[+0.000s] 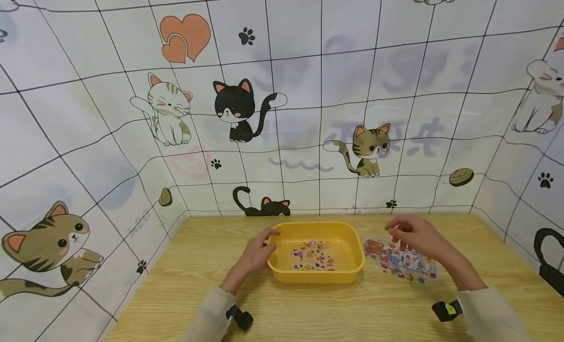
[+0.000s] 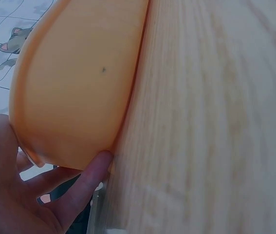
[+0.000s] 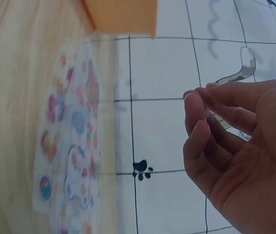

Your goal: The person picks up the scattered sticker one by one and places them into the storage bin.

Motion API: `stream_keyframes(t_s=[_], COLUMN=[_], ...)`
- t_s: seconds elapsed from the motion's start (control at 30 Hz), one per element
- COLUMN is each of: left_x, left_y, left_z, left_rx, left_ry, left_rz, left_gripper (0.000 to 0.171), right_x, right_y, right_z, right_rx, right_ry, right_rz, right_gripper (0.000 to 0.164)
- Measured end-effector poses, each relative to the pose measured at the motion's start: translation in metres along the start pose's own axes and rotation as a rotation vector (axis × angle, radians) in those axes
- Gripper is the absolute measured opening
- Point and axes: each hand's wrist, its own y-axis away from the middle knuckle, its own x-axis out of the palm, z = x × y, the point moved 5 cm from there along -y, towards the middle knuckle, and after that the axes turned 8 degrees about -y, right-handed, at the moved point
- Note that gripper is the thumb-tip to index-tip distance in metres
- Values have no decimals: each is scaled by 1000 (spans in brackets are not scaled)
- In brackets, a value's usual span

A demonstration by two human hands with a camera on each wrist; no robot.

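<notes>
A shallow yellow plastic basin (image 1: 315, 277) stands on the wooden table, with small colourful pieces (image 1: 312, 251) scattered over its bottom. My left hand (image 1: 257, 251) grips the basin's left end. In the left wrist view its thumb (image 2: 91, 170) presses on the outer wall low down, while the other fingers reach around the end. Right of the basin lie clear sheets of cartoon stickers (image 1: 403, 261), partly overlapping. Over their far edge hovers my right hand (image 1: 414, 232), its fingers curled. Thumb and forefinger tips come together in the right wrist view, with nothing visible between them.
Behind the wooden tabletop (image 1: 176, 293) hangs a white gridded cloth (image 1: 299, 136) printed with cats, which also covers both sides. A black curved object (image 1: 548, 254) shows at the far right edge. Black wrist cameras (image 1: 240, 317) sit at both cuffs.
</notes>
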Motion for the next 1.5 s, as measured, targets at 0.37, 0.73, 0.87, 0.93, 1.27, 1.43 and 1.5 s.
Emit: stream_keyframes(t_s=[0.37,0.73,0.87,0.93,1.27,1.43,1.5], left_x=[-1,-1,-1,-2,-4,-3,-3], left_y=[0,1,3,3,1,1,0], left_z=[0,0,-1,-1,-5,-7,-7], left_rx=[30,26,10,6,22,38,41], left_ry=[-44,-35,-24,-17,-34,-37,-41], left_rz=[-14,-12,-11,-10,-23,-25,-27], left_gripper=[35,35,35,35,34,34,33], right_x=[-7,-17,-21,-23,-33,-34,-33], right_y=[18,24,24,24,30,30,30], right_z=[-36,-65,-80,-86,-90,-89,-90], right_rx=[118,217,230,231,262,268,273], right_ry=[217,349,376,368,400,413,416], right_rz=[-11,92,125,131,106,106,111], right_gripper=[24,34,39,43,43,37,35])
